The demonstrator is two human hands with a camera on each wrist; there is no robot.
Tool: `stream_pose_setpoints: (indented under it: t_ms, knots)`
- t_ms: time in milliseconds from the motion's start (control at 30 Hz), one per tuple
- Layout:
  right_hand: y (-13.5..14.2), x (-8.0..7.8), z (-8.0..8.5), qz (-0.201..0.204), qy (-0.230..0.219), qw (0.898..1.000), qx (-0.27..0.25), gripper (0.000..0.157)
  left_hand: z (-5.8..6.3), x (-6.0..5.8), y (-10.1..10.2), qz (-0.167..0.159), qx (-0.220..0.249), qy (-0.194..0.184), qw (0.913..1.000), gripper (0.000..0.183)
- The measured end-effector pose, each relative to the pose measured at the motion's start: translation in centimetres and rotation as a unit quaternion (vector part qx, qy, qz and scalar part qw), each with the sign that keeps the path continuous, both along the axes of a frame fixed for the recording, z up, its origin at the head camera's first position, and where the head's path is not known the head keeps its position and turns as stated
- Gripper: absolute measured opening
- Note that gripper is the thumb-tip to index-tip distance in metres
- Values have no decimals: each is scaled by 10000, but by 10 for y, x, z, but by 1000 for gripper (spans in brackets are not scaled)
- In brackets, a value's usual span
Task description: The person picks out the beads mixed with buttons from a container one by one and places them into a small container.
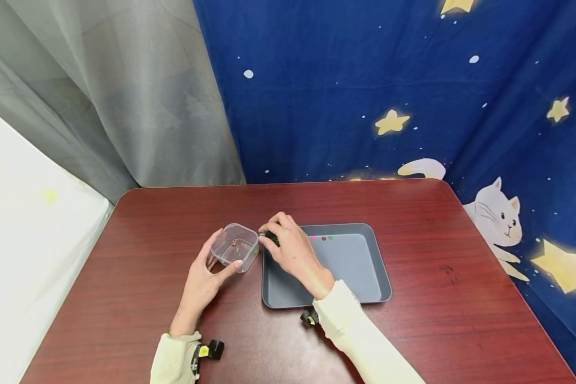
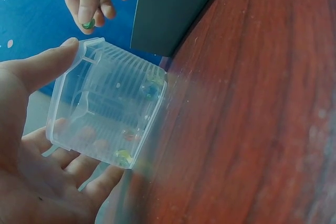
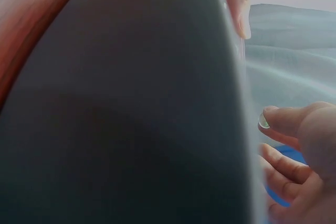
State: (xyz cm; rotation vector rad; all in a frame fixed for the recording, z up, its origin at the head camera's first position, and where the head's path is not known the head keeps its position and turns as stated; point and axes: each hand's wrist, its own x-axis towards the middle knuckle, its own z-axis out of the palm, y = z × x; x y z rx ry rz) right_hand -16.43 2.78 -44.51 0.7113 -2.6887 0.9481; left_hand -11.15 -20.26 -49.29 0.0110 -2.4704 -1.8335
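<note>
My left hand point(image 1: 203, 281) grips a clear plastic container point(image 1: 244, 241), fingers on its far left side and thumb at the near rim. In the left wrist view the container is tilted, with blue point(image 2: 150, 90), red point(image 2: 128, 134) and yellow point(image 2: 123, 157) marbles lying low inside. Just right of the container's rim, my right hand point(image 1: 295, 250) pinches a small green glass marble point(image 2: 88, 24) between thumb and forefinger. It hovers over the left edge of a grey tray point(image 1: 350, 266). The right wrist view shows the same marble point(image 3: 263, 120) at the fingertips.
Small pink point(image 1: 313, 238), red point(image 1: 324, 238) and green pieces point(image 1: 330, 238) lie along the tray's far side. The reddish-brown wooden table point(image 1: 441, 320) extends around the tray. A grey curtain point(image 1: 163, 106) and a blue starry curtain point(image 1: 326, 106) hang behind it.
</note>
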Motion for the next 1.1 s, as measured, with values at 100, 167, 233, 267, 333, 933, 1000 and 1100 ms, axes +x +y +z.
stream_pose_setpoints:
  t_ms: [100,167,233,267,333,933,1000,1100]
  knots:
    - [-1,0,0,8,-5,10000,-12,20,0,0,0,2,1,-21,10000,88]
    - [-1,0,1,4,-15,10000,2,20,-1,0,0,0,-11,-30,10000,88]
    - [-2,0,1,-3,-9,10000,12,19,-1,0,0,-2,-33,-38,10000,88]
    - [-3,-1,1,-4,-9,10000,20,19,-1,0,0,-10,-28,-35,10000,88]
    - [-4,-1,1,2,-17,10000,33,19,0,0,0,-26,-30,-34,10000,88]
    - [-12,2,0,160,-89,9997,172,23,2,2,1,-36,81,-34,10000,86]
    - [-12,2,-1,166,-63,9997,178,22,1,2,1,-38,89,-19,10000,86]
    - [-13,3,-1,177,-29,9997,193,20,1,2,1,-42,74,-22,10000,87]
